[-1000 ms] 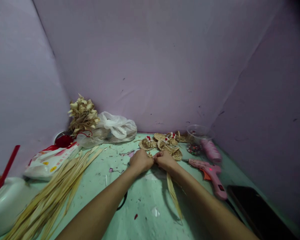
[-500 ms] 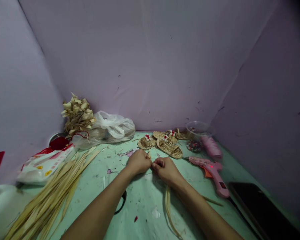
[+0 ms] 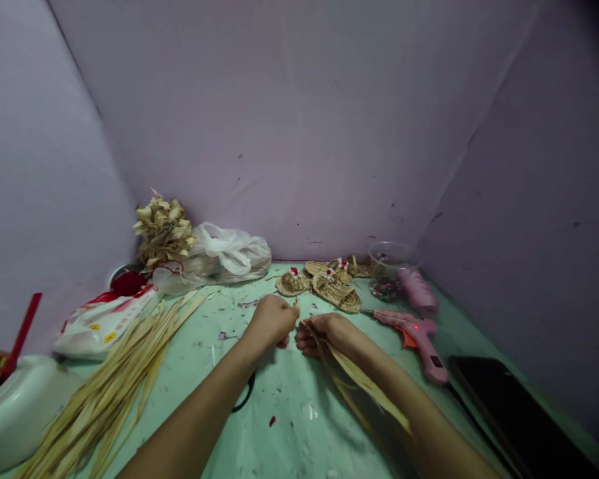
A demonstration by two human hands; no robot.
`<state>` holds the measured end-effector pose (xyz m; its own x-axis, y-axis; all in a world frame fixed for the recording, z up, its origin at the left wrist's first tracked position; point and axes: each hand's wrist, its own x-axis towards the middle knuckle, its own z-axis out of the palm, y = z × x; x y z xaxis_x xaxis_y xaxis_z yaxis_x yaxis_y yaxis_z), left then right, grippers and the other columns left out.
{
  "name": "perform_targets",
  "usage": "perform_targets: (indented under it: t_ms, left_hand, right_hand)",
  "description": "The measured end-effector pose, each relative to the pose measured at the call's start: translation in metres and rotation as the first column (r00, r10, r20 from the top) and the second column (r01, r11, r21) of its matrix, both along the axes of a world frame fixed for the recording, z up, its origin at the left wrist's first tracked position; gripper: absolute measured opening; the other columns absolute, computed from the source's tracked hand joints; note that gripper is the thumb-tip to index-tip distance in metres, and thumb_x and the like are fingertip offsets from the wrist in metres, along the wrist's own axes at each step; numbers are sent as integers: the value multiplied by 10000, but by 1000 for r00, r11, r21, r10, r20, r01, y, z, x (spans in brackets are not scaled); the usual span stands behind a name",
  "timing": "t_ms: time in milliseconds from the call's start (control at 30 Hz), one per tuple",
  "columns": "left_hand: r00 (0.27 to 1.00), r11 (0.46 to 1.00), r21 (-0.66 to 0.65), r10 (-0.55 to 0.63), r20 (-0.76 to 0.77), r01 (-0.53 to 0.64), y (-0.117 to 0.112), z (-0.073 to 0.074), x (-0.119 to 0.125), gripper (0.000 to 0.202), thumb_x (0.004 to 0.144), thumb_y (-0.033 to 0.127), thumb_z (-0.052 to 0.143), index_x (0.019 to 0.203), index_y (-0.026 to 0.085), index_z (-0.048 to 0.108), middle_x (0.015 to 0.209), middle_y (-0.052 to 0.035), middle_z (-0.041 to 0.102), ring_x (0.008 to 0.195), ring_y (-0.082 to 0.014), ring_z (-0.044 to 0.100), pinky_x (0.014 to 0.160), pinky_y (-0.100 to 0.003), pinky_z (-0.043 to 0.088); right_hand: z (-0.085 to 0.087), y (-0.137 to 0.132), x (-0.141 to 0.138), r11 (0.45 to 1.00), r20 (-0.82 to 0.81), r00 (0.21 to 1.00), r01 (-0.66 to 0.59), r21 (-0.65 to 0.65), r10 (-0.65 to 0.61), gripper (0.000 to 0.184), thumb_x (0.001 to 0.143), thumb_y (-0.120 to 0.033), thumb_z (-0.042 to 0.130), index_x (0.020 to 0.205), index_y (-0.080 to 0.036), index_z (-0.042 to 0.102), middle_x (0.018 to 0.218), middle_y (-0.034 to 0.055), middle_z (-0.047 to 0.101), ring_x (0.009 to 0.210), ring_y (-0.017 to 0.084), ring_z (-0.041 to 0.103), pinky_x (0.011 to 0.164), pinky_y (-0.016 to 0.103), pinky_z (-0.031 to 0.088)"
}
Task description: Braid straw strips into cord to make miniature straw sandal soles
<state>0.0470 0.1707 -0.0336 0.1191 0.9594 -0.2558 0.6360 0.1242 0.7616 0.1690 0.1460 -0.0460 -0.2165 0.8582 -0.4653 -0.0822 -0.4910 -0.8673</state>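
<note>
My left hand is closed in a fist-like pinch in the middle of the table. A small tan tip of straw braid pokes out above its fingers. Close by on the right, my right hand has curled fingers, with pale dried leaf strips between them. The strips trail back under the right wrist and forearm, partly blurred. Just beyond the hands lie several small woven straw slippers with red and white beads. What exactly the left fingertips pinch is mostly hidden.
On the right are a pink glue gun with a red light, a dark phone, a pink thread spool and a clear bead cup. Loose leaf strips, a white pot and plastic bags occupy the left.
My right hand has turned and its fingers have extended somewhat; the dangling strips have swung up along the forearm. My left hand has shifted slightly left. The whole view has moved a little.
</note>
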Motion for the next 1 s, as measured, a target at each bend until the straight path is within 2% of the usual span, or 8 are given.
perform_targets:
  t_ms: [100, 233, 333, 433, 567, 700, 833, 1000]
  left_hand:
    - [990, 986, -168, 15, 137, 8, -17, 4, 7, 288, 695, 341, 446, 502, 136, 505, 406, 4, 481, 270, -81, 358, 330, -225, 298]
    - [988, 967, -252, 62, 140, -25, -30, 7, 13, 343, 694, 361, 486, 435, 137, 459, 322, 23, 402, 240, -66, 301, 307, -214, 249]
    - [992, 973, -229, 49, 120, -20, -30, 4, 12, 304, 657, 331, 542, 436, 141, 456, 313, 25, 403, 246, -72, 314, 303, -211, 234]
    - [989, 979, -203, 50, 142, -20, -27, -2, 9, 272, 619, 269, 573, 419, 148, 434, 283, 36, 378, 244, -68, 314, 305, -199, 228]
    - [953, 962, -268, 28, 303, 57, -23, -8, 1, 236, 593, 256, 583, 426, 131, 471, 282, 22, 397, 258, -60, 322, 313, -184, 204]
    - [881, 931, -342, 52, 471, 128, -20, -10, -6, 179, 564, 256, 594, 486, 108, 530, 329, 12, 444, 275, -44, 316, 323, -176, 188]
    - [794, 891, -417, 119, 596, 180, -19, -13, -7, 155, 573, 231, 571, 499, 104, 522, 379, 12, 469, 291, -14, 268, 340, -167, 194]
    - [856, 897, -415, 91, 509, 151, -22, -14, -5, 199, 602, 253, 573, 478, 119, 493, 317, 42, 385, 272, -22, 228, 325, -179, 169]
  right_hand:
    - [4, -9, 5, 996, -116, 990, -86, -4, 85, 237, 723, -106, 333, 683, -99, 567, 531, 65, 581, 488, 108, 554, 540, 216, 434]
    - [2, -17, 10, 989, -225, 963, -138, 54, 146, 251, 702, -90, 369, 783, -81, 607, 592, 74, 624, 537, 108, 576, 559, 202, 420]
    - [3, -19, 12, 991, -220, 967, -126, 35, 130, 263, 675, -48, 389, 829, -90, 598, 625, 62, 634, 538, 107, 582, 613, 234, 437]
    - [8, -19, 13, 998, -188, 981, -54, -26, 48, 314, 643, 21, 382, 867, -104, 563, 657, 43, 631, 558, 98, 590, 664, 266, 452]
    - [14, -21, 13, 996, -142, 989, 20, -84, -32, 323, 640, 54, 367, 865, -109, 533, 689, 45, 631, 552, 93, 594, 644, 274, 466]
    - [12, -23, 12, 998, -126, 991, -50, -44, 44, 173, 711, -29, 414, 742, -97, 571, 639, 53, 624, 521, 92, 580, 611, 255, 467]
    - [5, -23, 11, 994, -107, 988, -114, 6, 113, 152, 725, -124, 476, 690, -87, 619, 623, 68, 636, 493, 86, 548, 559, 218, 451]
    - [5, -23, 13, 989, -33, 989, -147, 8, 147, 166, 671, -93, 497, 752, -104, 641, 629, 45, 645, 516, 96, 557, 540, 214, 445]
